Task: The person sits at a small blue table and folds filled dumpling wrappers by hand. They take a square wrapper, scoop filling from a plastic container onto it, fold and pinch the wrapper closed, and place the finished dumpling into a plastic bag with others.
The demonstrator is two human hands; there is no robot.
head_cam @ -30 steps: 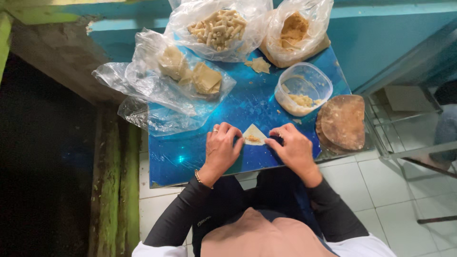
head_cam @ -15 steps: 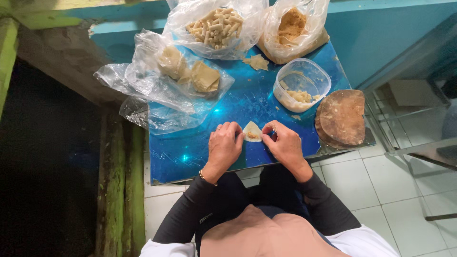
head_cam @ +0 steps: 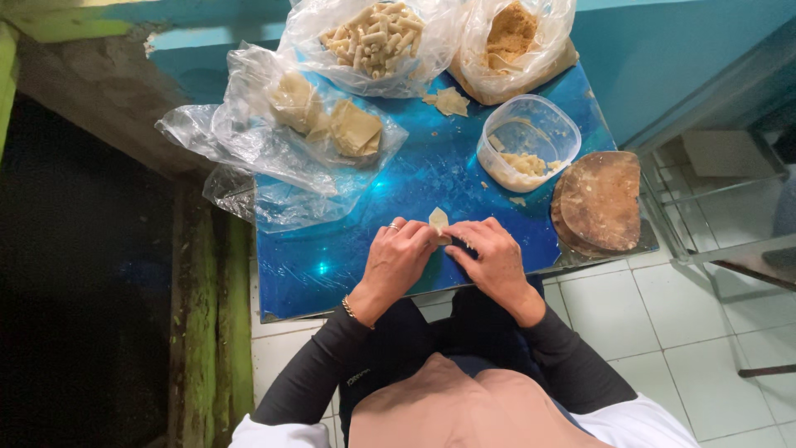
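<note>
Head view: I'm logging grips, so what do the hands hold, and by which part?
Both hands, left hand and right hand, pinch a small pale dough wrapper by its lower edge; its tip pokes above the fingers.

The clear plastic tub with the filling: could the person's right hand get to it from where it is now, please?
Probably yes: the tub stands open beyond the right hand, only bare blue tabletop lies between, though both hands pinch a small wrapper.

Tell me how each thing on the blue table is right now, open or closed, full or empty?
Wrapper piece: pinched between both hands, partly folded.
Left hand: closed on the wrapper.
Right hand: closed on the wrapper.
Plastic tub: no lid, nearly empty, some filling at the bottom.
Bag of rolled pieces: open, full.
Bag of crumbs: open.
Bag of wrapper stacks: open, lying flat.
</note>
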